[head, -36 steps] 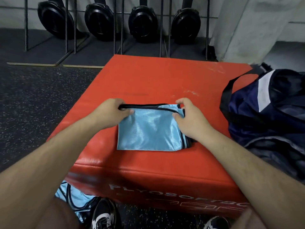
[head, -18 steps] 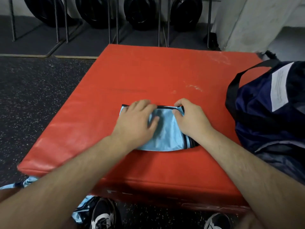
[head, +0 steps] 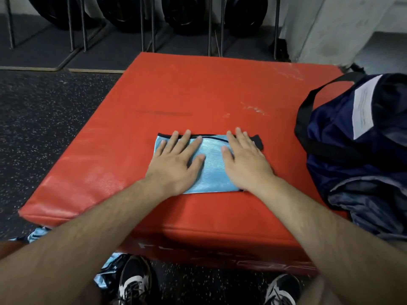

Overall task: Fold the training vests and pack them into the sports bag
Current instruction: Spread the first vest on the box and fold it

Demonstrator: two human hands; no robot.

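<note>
A folded light-blue training vest [head: 211, 168] with black trim lies near the front of the red plyo box [head: 198, 91]. My left hand [head: 178, 161] presses flat on the vest's left half, fingers straight and spread. My right hand [head: 244, 159] presses flat on its right half, fingers straight. A navy sports bag [head: 356, 150] with black straps and a white panel sits on the box's right side, its opening facing up. More light-blue vest fabric [head: 110, 267] lies on the floor by my left shoe.
Dark speckled rubber flooring [head: 44, 119] surrounds the box. Behind it stand black weight plates on a metal rack [head: 180, 16]. A white wall corner [head: 330, 27] rises at the back right. My shoes [head: 134, 282] show at the bottom edge.
Both hands let go of the vest's far edge and flattened out on top of it. The left hand slid from the left corner onto the cloth; the right opened from a pinch.
</note>
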